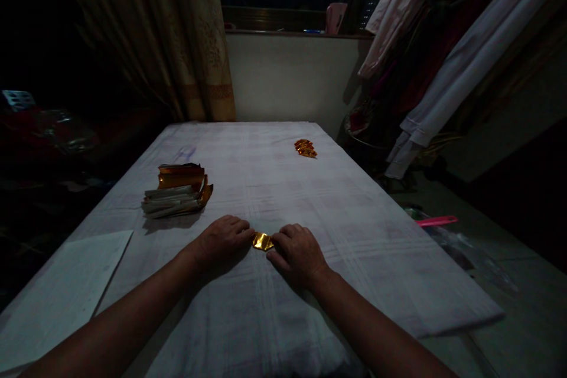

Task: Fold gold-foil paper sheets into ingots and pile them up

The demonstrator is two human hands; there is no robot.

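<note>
A small piece of gold foil paper [262,241] lies on the cloth-covered table [345,236] between my two hands. My left hand [221,240] rests knuckles up, its fingertips pinching the left end of the foil. My right hand [299,253] is curled the same way, its fingers pressed on the right end. A stack of gold and white foil sheets [178,190] sits to the left of my hands. A few folded gold pieces [305,148] lie together at the far right of the table.
A white sheet of paper [62,289] lies at the table's near left corner. A curtain [177,35] hangs behind the table and clothes [443,47] hang at the right. The floor to the right holds a pink object [436,221].
</note>
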